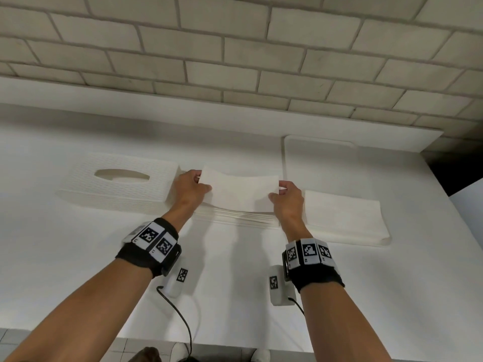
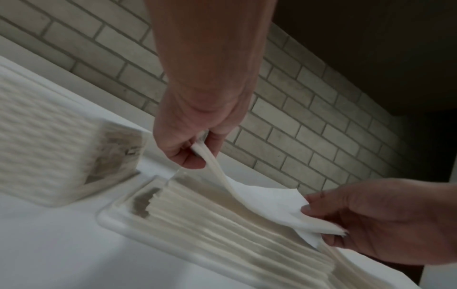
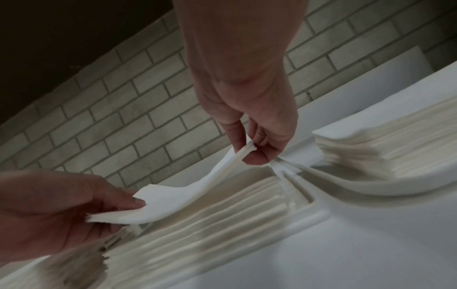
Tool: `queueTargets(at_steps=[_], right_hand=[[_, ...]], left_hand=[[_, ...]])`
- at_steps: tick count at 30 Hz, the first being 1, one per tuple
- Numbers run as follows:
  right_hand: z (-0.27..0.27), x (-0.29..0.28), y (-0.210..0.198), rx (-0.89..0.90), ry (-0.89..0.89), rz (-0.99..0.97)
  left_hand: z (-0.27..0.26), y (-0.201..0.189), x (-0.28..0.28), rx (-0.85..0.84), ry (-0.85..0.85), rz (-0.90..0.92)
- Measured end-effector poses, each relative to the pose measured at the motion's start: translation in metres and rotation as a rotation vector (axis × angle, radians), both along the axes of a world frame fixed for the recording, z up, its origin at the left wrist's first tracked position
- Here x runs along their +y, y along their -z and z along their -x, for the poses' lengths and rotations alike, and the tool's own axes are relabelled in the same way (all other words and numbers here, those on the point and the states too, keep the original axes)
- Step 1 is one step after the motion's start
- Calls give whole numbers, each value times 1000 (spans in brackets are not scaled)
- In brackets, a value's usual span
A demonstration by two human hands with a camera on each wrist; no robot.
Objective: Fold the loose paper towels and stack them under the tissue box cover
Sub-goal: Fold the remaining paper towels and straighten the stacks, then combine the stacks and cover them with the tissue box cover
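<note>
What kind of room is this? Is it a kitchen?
Maybe a kitchen or washroom counter; I can't tell which. There's a pale brick-tile wall behind a white countertop, and on it a tissue box cover and a stack of paper towels.

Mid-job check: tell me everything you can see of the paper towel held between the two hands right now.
The paper towel is plain white, thin and soft-looking, folded into a long doubled strip. The left hand pinches its left end and the right hand its right end, so it hangs lifted, sagging in the middle. It hovers above the stack of folded towels lying in the shallow white tray, apparently touching only the fingers. The tissue box cover sits to its left.
</note>
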State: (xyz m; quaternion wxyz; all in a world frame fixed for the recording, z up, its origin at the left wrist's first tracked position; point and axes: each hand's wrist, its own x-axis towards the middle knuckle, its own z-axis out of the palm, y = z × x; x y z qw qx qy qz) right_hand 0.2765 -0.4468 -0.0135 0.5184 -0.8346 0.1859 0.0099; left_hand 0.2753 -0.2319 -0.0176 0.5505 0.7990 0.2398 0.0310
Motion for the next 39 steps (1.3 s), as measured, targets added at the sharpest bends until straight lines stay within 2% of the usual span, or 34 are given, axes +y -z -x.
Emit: queueTargets(at_steps=[7,12,14,17,19,21,24,26,29,33,35,39], right_hand=[[-5,0,17,50,-3,57],[-8,4,33,30,-24,176],[-8,6,37,47,-40,204],[-6,3,34,19,-48,205],[-3,-6,22,-58,-3,187],[-1,-29,7,-160,90,158],[3,-81,-13,-270,256,169],[6,-123,-17,-248,347,233],[15,-179,-12,-53,411,351],[23,-219,4,141,236,286],[23,-224,10,155,177,288],[21,-226,17,163,168,286]], left_hand=[[-3,10,-2,47,41,-94],[-4,25,-1,84,104,-349],[-4,30,0,131,129,-393],[-1,19,-4,225,142,-523],[0,3,-12,181,123,-619],[-2,-16,-32,19,125,-551],[-7,-36,-87,-147,234,-277],[-7,-43,-132,-87,354,-120],[-4,-35,-189,96,418,58],[-5,-13,-228,211,393,41],[-5,-9,-235,255,360,-23],[-5,-5,-239,302,330,-106]])
